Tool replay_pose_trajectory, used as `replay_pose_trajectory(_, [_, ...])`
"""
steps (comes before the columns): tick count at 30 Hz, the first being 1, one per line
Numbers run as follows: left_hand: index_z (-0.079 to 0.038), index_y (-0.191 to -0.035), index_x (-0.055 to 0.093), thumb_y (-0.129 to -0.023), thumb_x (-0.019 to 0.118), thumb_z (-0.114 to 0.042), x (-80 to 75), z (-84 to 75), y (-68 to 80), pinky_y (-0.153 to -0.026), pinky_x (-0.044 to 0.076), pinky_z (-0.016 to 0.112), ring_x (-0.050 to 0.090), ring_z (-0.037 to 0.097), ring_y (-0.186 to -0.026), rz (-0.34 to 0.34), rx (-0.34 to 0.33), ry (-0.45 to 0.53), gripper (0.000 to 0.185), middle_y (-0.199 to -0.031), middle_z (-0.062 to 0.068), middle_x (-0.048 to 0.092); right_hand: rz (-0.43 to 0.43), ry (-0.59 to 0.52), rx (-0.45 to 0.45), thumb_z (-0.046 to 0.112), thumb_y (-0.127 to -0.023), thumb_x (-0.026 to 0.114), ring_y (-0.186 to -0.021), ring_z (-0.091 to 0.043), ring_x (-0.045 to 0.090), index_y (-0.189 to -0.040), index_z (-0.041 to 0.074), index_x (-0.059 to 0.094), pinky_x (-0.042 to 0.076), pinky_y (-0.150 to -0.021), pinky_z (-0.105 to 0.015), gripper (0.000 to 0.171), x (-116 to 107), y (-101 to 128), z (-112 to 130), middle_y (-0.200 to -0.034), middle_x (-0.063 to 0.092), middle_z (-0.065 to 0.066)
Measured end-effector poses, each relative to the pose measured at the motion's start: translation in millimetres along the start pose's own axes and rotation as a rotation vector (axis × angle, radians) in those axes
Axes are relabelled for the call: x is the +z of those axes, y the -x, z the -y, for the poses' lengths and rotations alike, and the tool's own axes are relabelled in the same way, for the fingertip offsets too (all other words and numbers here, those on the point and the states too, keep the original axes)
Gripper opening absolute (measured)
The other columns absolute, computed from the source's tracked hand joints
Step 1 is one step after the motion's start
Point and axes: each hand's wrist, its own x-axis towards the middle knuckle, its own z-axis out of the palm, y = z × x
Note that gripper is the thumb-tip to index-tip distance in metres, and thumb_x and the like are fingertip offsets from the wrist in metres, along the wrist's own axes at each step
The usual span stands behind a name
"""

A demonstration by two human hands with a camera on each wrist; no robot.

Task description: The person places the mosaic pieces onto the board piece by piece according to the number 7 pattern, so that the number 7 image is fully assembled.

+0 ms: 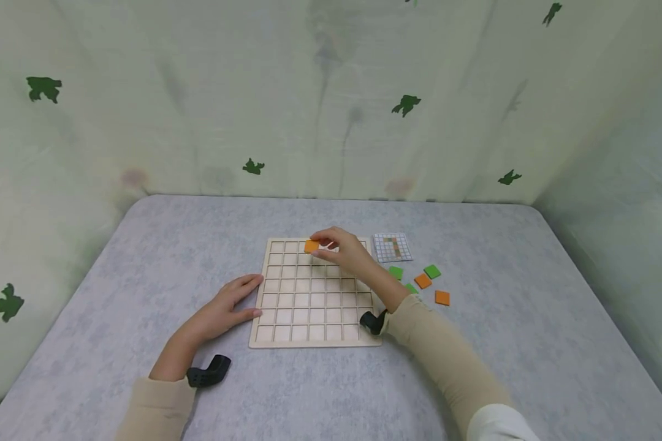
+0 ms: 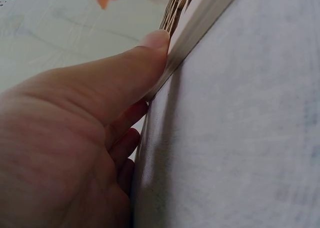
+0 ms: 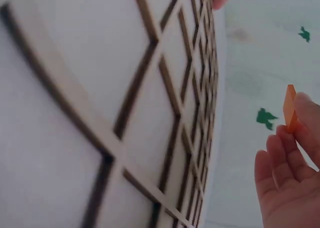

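Pinched an orange tile [image 1: 311, 246] between the thumb and fingertips of the right hand [image 1: 346, 250]. Held it over the top row of the wooden grid board [image 1: 315, 344], somewhat left of the middle, and clear of the surface, judging by the right wrist view; so not yet seated in a cell. Could not tell exactly which cell lay beneath.

Set the left hand [image 1: 227, 306] against the board's left edge, with thumb and fingers spread apart, pinching nothing, touching the rim at the thumb; probably meant only to steady the board.

Judged the work to be near its beginning: found no tile in any cell in plain sight (could not vouch for the few cells behind the right hand and forearm). Counted, loose on the table [image 1: 287, 392] to the right of the board, three green tiles [image 1: 433, 271] and two orange tiles [image 1: 442, 297], including at least one green partly hidden by the forearm; could not rule out others under it. Noted a small pattern card [image 1: 393, 247] just beside the board's upper right corner, printed with a grid and coloured squares too small to count surely. Reckoned on one tile in hand, none visibly placed, and those five left to handle.
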Motion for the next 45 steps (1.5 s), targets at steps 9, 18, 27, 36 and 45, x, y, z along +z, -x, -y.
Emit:
replay_pose_trajectory(9, [-0.002, -0.140, 0.030, -0.085, 0.062, -0.033, 0.3, 2.5, 0.6, -0.098, 0.018, 0.057, 0.017, 0.040, -0.129, -0.004, -0.001, -0.016, 0.071, -0.141, 0.018, 0.025, 0.075, 0.047, 0.118, 0.014, -0.084, 0.064, -0.097, -0.014, 0.053, -0.111, 0.005, 0.061, 0.043, -0.081, -0.022, 0.029, 23, -16, -17, -0.108, 0.057, -0.004])
replay_pose_trajectory(18, [-0.002, -0.140, 0.030, -0.084, 0.063, -0.032, 0.3, 0.4, 0.8, -0.098, 0.018, 0.056, 0.016, 0.039, -0.129, -0.007, -0.006, -0.003, 0.071, -0.142, 0.018, 0.025, 0.130, 0.168, 0.109, 0.015, -0.086, 0.063, -0.094, -0.012, 0.048, -0.111, 0.011, 0.065, 0.042, -0.079, -0.025, 0.025, 28, -20, -22, -0.102, 0.055, 0.000])
replay_pose_trajectory(27, [-0.003, -0.140, 0.030, -0.085, 0.062, -0.035, 1.4, 1.8, 1.5, -0.098, 0.018, 0.057, 0.015, 0.040, -0.129, -0.009, -0.013, 0.010, 0.071, -0.142, 0.018, 0.024, 0.181, 0.153, 0.172, 0.019, -0.087, 0.062, -0.101, -0.015, 0.047, -0.124, 0.014, 0.056, 0.042, -0.082, -0.028, 0.038, 21, -16, -13, -0.112, 0.050, -0.002])
replay_pose_trajectory(36, [-0.004, -0.141, 0.029, -0.085, 0.061, -0.034, 2.3, 2.0, 3.7, -0.098, 0.017, 0.058, 0.014, 0.039, -0.130, -0.011, -0.011, 0.027, 0.071, -0.143, 0.017, 0.023, 0.096, 0.040, 0.050, 0.023, -0.086, 0.061, -0.112, -0.027, 0.045, -0.132, 0.009, 0.045, 0.039, -0.091, -0.038, 0.051, -18, 9, 1, -0.125, 0.047, -0.012])
replay_pose_trajectory(45, [-0.003, -0.141, 0.029, -0.085, 0.061, -0.033, 1.0, 1.4, 2.5, -0.098, 0.018, 0.057, 0.016, 0.039, -0.129, -0.011, 0.003, 0.024, 0.071, -0.142, 0.018, 0.024, -0.083, 0.073, 0.071, 0.023, -0.084, 0.065, -0.113, -0.023, 0.044, -0.131, 0.014, 0.048, 0.036, -0.092, -0.045, 0.051, -66, 64, -10, -0.125, 0.048, -0.001])
